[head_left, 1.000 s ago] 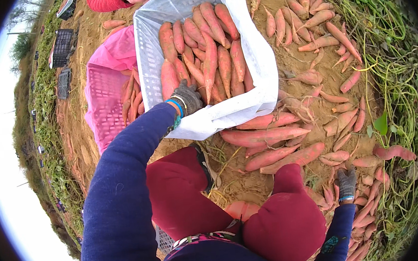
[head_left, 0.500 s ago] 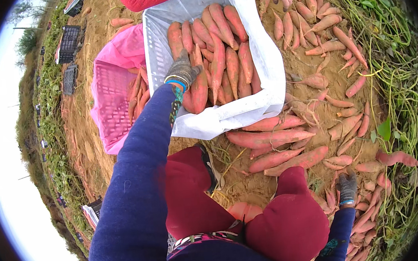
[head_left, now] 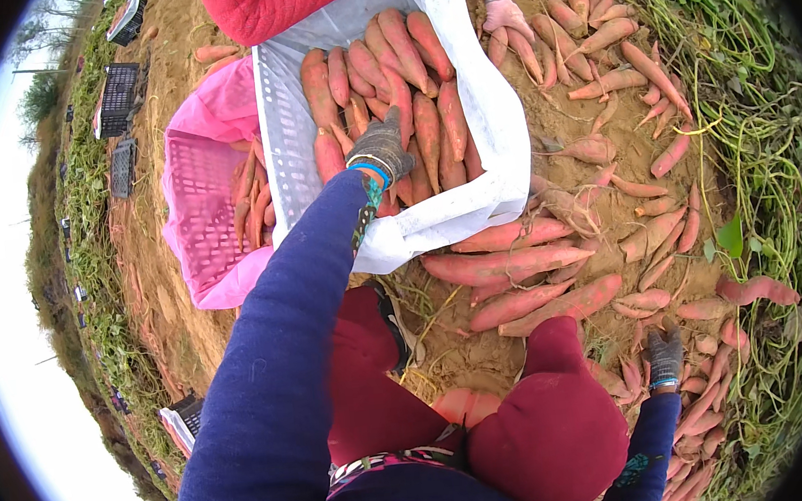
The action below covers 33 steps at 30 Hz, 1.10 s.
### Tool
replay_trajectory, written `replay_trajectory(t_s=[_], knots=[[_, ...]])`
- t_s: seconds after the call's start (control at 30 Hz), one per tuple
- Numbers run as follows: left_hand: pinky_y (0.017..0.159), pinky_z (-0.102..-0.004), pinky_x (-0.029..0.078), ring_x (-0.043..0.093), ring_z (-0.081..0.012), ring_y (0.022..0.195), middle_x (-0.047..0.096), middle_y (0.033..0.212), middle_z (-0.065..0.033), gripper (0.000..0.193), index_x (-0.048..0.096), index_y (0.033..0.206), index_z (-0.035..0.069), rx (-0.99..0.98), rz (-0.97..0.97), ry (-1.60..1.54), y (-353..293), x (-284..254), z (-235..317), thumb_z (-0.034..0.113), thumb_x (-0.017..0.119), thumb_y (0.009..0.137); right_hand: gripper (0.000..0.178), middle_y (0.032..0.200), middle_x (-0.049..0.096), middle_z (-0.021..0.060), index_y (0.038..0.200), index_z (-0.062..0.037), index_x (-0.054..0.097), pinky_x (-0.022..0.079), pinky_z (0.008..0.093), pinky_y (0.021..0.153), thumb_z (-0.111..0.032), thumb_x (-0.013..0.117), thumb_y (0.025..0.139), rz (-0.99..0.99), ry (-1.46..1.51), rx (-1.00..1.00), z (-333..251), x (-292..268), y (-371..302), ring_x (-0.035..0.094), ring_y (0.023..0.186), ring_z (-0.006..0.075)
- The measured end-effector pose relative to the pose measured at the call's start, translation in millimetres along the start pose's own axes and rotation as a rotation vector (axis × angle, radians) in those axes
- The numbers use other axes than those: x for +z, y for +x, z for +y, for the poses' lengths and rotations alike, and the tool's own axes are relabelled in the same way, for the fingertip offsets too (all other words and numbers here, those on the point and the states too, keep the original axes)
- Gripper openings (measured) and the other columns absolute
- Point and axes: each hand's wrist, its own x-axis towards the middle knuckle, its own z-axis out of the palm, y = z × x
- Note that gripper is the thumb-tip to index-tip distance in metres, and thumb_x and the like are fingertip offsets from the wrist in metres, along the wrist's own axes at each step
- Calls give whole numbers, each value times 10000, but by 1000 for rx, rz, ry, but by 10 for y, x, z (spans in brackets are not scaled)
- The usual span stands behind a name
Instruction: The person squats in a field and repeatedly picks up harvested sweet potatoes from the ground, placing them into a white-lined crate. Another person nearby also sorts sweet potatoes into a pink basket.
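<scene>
My left hand (head_left: 381,151), in a grey glove, reaches into a crate lined with white sheeting (head_left: 496,190). Its fingers bend around a long sweet potato (head_left: 398,93) lying on top; the fingertips are partly hidden. More sweet potatoes (head_left: 427,129) lie side by side in this crate. At the lower right, my right hand (head_left: 665,359), gloved too, rests with outstretched fingers beside a heap of small sweet potatoes (head_left: 706,415) and holds nothing I can see. Several large sweet potatoes (head_left: 507,265) lie on the soil between the crate and my knee.
A pink-lined crate (head_left: 211,210) with some sweet potatoes stands left of the white-lined one. Across from me, another person's red sleeve (head_left: 280,8) leans over the crate, and their gloved hand (head_left: 507,17) touches sweet potatoes on the ground. Green vines (head_left: 764,142) border the right side.
My left hand has moved right across the sweet potatoes onto the long one. Both crates appear slightly farther left in view. The other person's arm and hand have come further in.
</scene>
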Motion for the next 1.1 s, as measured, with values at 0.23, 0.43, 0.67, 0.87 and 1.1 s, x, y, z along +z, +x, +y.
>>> replay_trajectory(t_s=[0.23,0.43,0.67,0.87,1.1], knots=[[991,-377,434,547,-376,1174,540,1240,-307,881,277,1431,-37,249,-179,118,-194,-117,281,424,670,791,478,942,619,72,1293,-22,484,489,273,589,9,607,833,32,-50,48,98,0,18,577,702,140],[1008,-357,393,487,-323,1225,549,1253,-229,802,305,1420,8,334,-178,-121,144,187,0,275,706,779,376,876,665,153,1117,4,581,503,361,639,-141,670,782,168,-247,-50,241,-167,-158,636,706,261],[839,-298,448,536,-216,1002,573,1134,-123,537,420,1324,46,374,357,-364,986,354,-604,183,647,857,432,982,667,224,1182,-13,589,500,378,813,-227,654,812,364,-292,103,652,-647,-1038,652,934,327],[672,-254,476,566,-133,798,595,1024,-45,392,489,1284,70,543,98,-571,1039,591,-1061,118,604,912,299,947,678,184,1125,-45,614,505,351,792,-161,612,849,974,-341,94,1281,-1694,-1496,658,881,278],[512,-216,438,569,-96,706,607,1001,-30,483,428,1375,121,-71,243,-849,-292,-131,-1215,63,568,916,742,1134,612,278,1262,56,493,483,371,910,-307,796,691,669,279,689,1896,-2402,-885,618,1053,320]])
